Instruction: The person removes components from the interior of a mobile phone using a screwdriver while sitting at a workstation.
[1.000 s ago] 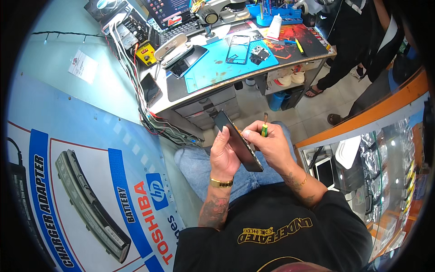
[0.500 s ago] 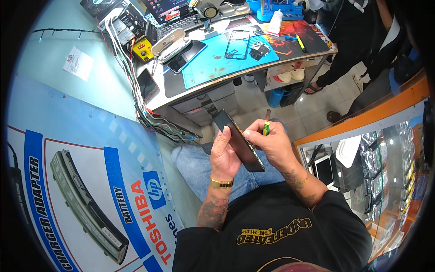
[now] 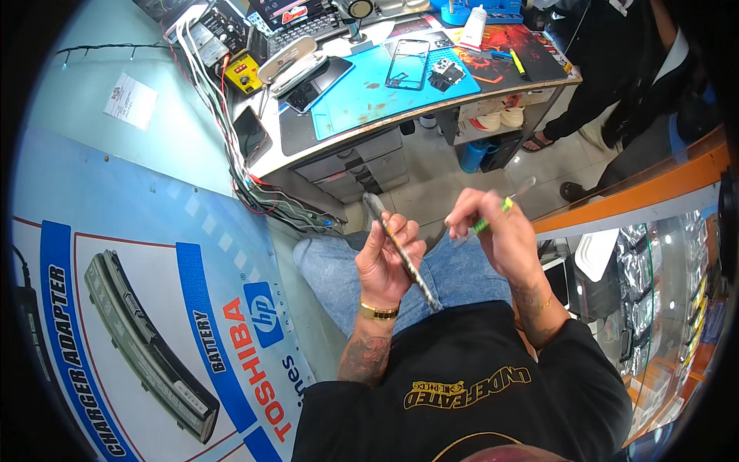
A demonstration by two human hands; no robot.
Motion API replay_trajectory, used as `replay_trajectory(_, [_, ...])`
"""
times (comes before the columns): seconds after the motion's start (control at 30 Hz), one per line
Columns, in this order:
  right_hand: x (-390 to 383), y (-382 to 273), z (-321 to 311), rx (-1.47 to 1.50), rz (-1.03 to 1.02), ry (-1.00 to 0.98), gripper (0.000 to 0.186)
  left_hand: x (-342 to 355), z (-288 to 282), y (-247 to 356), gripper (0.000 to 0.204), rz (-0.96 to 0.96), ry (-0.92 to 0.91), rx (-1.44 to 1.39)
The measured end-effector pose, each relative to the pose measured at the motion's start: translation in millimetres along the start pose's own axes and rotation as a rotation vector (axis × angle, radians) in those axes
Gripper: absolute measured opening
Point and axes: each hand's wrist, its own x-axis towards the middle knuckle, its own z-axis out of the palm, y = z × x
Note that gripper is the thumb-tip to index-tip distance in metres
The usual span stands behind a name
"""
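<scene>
My left hand (image 3: 385, 269) is closed around a dark phone (image 3: 403, 256) above my lap. The phone is turned edge-on, so only its thin side shows, tilted with the top away from me. To its right, apart from it, is my right hand (image 3: 508, 242), blurred by motion. Its fingers are closed on a slim tool with a green and yellow handle (image 3: 506, 205). The tool's thin tip points up and right, too smeared to tell its kind.
Ahead stands a workbench with a blue mat (image 3: 346, 115), an empty phone frame (image 3: 398, 81), small phone parts (image 3: 446, 75), a white tube (image 3: 473, 31) and another phone (image 3: 317, 86). Cables (image 3: 231, 146) hang at its left. A glass display case (image 3: 650, 269) lines my right. A person (image 3: 566, 108) stands beyond.
My right hand has moved right, away from the phone, with the tool in it. The phone has turned from showing its dark face to edge-on in my left hand.
</scene>
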Motion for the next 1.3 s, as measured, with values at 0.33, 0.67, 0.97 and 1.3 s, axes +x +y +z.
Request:
replay_trajectory(0.33, [-25.4, -21.2, 52.5, -0.496, -0.099, -0.12, 0.022, -0.8, 5.2, 8.9, 0.018, -0.193, -0.34, -0.316])
replay_trajectory(0.67, [-36.5, -10.6, 72.4, -0.694, -0.175, -0.229, 0.076, -1.5, -9.3, 24.5, 0.057, 0.029, -0.415, 0.095])
replay_trajectory(0.97, [-32.6, 2.5, 77.9, -0.602, -0.207, -0.238, 0.086, -7.5, 2.7, 15.5, 0.054, 0.213, -0.28, 0.24])
replay_trajectory(1.3, [-26.2, 4.4, 70.9, -0.553, -0.121, -0.401, 0.091, -16.7, 19.8, 6.1, 0.091, 0.41, -0.134, 0.578])
